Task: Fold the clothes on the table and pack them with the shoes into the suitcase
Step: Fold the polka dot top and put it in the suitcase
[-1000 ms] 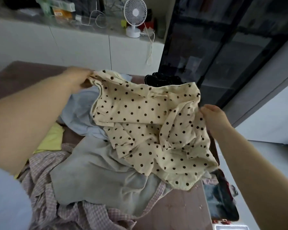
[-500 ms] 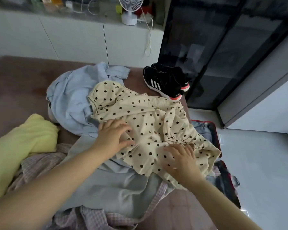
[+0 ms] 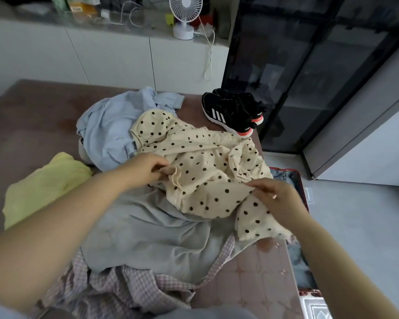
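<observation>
A: Left hand (image 3: pixel 145 166), pose?
B: Forearm enters from lower left. Fingers (image 3: pixel 158 161) curled, pinching a hem fold of the cream polka-dot garment (image 3: pixel 203 162).
A: Right hand (image 3: pixel 272 196)?
B: Enters from lower right, fingers bent, pinching the same garment's near edge.
A: Garment location?
B: Crumpled on the desk (image 3: pixel 32 116), lying over a grey garment (image 3: pixel 148 231) and a blue shirt (image 3: pixel 108 130). Black shoes (image 3: pixel 233 111) beyond it; red suitcase (image 3: pixel 297 180) just off the desk's right edge.
</observation>
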The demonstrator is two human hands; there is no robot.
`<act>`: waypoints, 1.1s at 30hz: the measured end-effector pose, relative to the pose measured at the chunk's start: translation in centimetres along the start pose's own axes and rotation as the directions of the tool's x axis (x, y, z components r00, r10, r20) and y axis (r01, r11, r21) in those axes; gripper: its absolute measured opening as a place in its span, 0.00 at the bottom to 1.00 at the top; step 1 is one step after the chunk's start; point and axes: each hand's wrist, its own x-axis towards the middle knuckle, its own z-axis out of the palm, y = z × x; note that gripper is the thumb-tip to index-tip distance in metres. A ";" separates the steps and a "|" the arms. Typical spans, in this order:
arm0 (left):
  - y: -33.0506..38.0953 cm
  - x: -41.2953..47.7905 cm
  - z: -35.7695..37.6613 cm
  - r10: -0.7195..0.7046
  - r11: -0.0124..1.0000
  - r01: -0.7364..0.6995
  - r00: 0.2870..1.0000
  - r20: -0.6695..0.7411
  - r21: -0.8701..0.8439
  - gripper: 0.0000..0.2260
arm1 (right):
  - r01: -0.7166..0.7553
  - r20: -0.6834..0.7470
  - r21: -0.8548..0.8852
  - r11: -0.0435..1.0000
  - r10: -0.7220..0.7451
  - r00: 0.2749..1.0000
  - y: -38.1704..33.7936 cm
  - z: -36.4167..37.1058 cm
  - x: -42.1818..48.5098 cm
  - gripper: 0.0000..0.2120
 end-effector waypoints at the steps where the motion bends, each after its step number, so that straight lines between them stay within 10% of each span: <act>1: 0.2 -0.4 -1.5 0.011 0.999 -0.011 1.000 0.011 -0.049 0.05 | -0.012 -0.009 0.054 0.998 0.013 1.000 -0.3 -1.0 0.1 0.18; 7: 2.0 -6.1 -9.4 0.075 0.979 -0.042 0.984 0.161 -0.199 0.14 | -0.107 0.082 0.384 0.917 0.081 0.993 -1.7 -3.7 -0.9 0.12; 13: 0.9 -8.6 -2.5 -0.033 0.970 -0.068 0.914 0.403 0.235 0.08 | -0.098 0.466 -0.215 0.972 0.191 0.864 0.6 1.7 -2.1 0.13; 18: 0.3 -10.1 2.9 -0.179 0.910 -0.037 0.864 0.471 0.413 0.21 | -0.064 0.497 -0.315 0.947 0.222 0.839 0.3 3.5 -2.9 0.08; 22: -0.9 -9.8 0.8 -0.185 0.973 0.079 0.826 0.532 0.217 0.30 | -0.014 0.252 -0.264 0.964 0.083 0.964 0.4 3.5 -1.1 0.10; 26: -3.3 -5.9 -1.4 -0.184 0.964 0.205 0.974 0.134 -0.168 0.21 | -0.008 0.078 -0.355 0.935 0.038 0.996 0.8 4.7 1.9 0.19; 30: -5.6 -1.3 -1.1 -0.391 0.897 0.320 0.897 -0.208 -0.305 0.19 | -0.020 0.155 -0.735 0.678 0.196 0.968 3.0 5.7 3.3 0.23; 33: -7.1 1.4 -0.9 -0.495 0.847 0.393 0.829 -0.261 -0.358 0.22 | -0.118 -0.004 -0.568 0.814 0.141 0.990 3.7 3.9 4.0 0.07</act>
